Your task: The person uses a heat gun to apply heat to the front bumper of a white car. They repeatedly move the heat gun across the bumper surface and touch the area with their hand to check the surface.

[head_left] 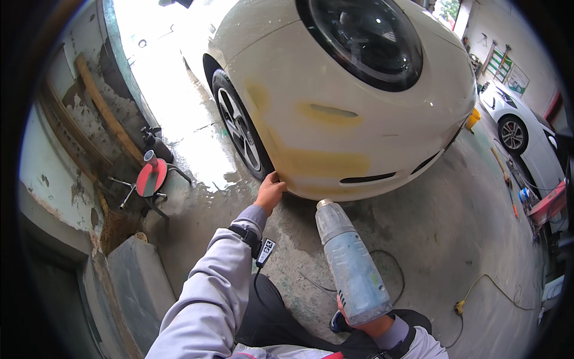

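Note:
A white car's front bumper (381,143) fills the upper middle of the view, below a round dark headlight (365,42). Yellowish patches (329,162) mark its paint near the wheel side, with a grey-green streak (334,111) above. My left hand (270,190) grips the bumper's lower rear corner, close to the front wheel (240,128); its fingertips are partly hidden. Held in my right hand (376,325) is a worn blue-and-grey heat gun (354,269). Its metal nozzle (324,203) points toward the bumper's lower edge, apart from it. The gun's body hides most of that hand.
A red round stool (148,181) carries a cup, with a black spray bottle (157,146) behind it. At left leans a wooden plank (105,110). Cables and a yellow plug (459,307) lie on the concrete floor (430,260). Another white car (533,125) stands at right.

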A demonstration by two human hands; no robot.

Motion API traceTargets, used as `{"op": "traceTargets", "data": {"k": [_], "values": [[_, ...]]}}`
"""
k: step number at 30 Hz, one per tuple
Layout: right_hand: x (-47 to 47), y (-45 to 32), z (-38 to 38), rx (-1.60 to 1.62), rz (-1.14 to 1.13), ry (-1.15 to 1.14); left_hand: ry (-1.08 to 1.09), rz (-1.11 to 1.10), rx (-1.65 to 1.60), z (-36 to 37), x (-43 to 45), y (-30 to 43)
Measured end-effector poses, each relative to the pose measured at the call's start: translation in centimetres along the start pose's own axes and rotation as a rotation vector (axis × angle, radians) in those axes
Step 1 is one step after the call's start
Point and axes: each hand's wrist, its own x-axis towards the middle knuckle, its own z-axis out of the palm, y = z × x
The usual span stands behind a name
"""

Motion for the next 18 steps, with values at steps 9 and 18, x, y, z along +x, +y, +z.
{"op": "traceTargets", "data": {"k": [9,18], "values": [[1.2,-0.1,-1.4,0.394,0.402,0.079,-0.035,-0.001,0.012,-0.1,-0.7,1.3],[1.2,-0.2,-1.6,0.189,0.165,0.005,0.154,0.388,-0.091,0.4,0.3,4.9]]}}
